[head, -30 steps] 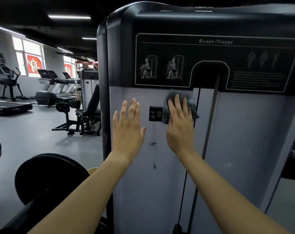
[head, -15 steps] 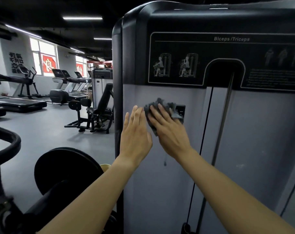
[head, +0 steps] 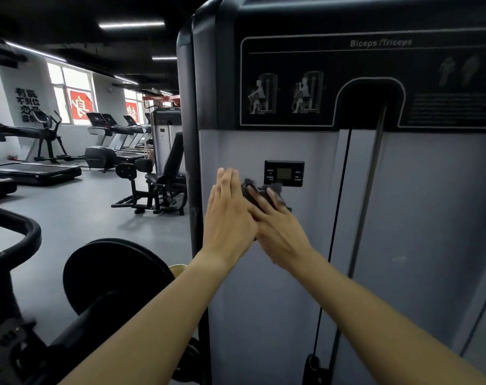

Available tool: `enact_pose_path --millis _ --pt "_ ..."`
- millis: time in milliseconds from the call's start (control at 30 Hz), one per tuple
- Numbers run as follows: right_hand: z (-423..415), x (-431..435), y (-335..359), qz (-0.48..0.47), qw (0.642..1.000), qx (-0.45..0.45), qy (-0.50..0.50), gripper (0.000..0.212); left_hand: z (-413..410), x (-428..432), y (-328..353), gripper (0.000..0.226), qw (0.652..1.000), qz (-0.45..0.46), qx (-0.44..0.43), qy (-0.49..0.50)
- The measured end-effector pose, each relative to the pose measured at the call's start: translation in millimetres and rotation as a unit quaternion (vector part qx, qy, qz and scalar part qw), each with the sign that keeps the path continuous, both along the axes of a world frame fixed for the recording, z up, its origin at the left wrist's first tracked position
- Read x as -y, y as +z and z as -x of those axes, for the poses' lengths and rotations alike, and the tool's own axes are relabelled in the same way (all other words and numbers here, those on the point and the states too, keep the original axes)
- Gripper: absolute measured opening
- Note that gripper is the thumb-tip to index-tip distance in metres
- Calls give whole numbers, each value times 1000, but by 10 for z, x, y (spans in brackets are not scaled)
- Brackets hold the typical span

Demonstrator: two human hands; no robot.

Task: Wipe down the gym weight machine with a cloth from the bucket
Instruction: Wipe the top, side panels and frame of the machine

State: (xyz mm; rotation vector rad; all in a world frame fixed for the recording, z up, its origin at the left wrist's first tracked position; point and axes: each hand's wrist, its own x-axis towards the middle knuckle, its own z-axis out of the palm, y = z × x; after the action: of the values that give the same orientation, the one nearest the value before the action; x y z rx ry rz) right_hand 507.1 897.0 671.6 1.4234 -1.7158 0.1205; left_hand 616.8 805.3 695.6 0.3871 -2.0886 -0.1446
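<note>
The weight machine (head: 419,218) fills the right side, with a grey shroud panel, a black top labelled Biceps/Triceps and a small black counter display (head: 284,173). My right hand (head: 278,226) presses a dark grey cloth (head: 260,191) flat against the grey panel just below and left of the display, fingers straight over the cloth. My left hand (head: 228,215) lies flat on the panel with straight fingers, right beside the right hand and overlapping its thumb side. Most of the cloth is hidden under my fingers. No bucket shows.
A black weight plate (head: 108,273) on a bar sits low at the left, with a curved black handle (head: 19,232) beyond it. A seated black machine (head: 158,179) and treadmills (head: 33,168) stand on the grey floor behind. A cable (head: 339,190) and a guide rod (head: 369,190) run down the shroud.
My right hand has slid the cloth leftward and down off the counter display, which now shows uncovered. It has closed up against my left hand, which stays flat on the panel.
</note>
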Motion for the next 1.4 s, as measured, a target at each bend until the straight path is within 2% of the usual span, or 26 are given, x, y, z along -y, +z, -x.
enact_pose_path --millis 67,167,267,333,433,667,800,867,933,1033,1100,1200,1333,1400 --pt "92 -63 302 48 998 -20 -28 76 43 -86 42 85 999 -37 -11 -4" --pt "240 -200 606 133 990 15 -54 74 90 -227 74 86 998 -55 -13 -23" --pt "253 -280 492 221 970 86 -54 75 133 -293 64 88 998 -43 -6 -44" --pt "235 -310 327 257 959 99 -61 68 165 -332 33 89 998 -36 4 -53" --pt "285 -417 223 274 953 97 -87 55 210 -386 1 88 998 -13 21 -58" --pt "382 -448 760 333 928 151 -67 59 378 -452 206 86 997 50 23 -63" --pt "447 -518 194 326 926 171 -80 60 471 -466 207 89 995 73 42 -54" --pt "442 -577 -196 316 919 227 -71 63 498 -450 174 90 994 89 54 -39" --pt "422 -625 -364 328 890 315 -34 63 518 -447 165 88 993 103 61 -22" --pt "392 -577 -46 387 831 400 -3 53 563 -481 178 85 992 109 62 9" --pt "404 -498 358 430 813 391 7 47 593 -497 166 86 991 115 63 30" --pt "414 -407 759 457 819 348 2 50 619 -484 139 85 989 128 60 50" --pt "468 -399 509 456 847 268 -51 57 646 -475 122 86 988 134 52 57" --pt "510 -424 207 465 861 191 -83 50 658 -480 122 86 987 134 55 62"
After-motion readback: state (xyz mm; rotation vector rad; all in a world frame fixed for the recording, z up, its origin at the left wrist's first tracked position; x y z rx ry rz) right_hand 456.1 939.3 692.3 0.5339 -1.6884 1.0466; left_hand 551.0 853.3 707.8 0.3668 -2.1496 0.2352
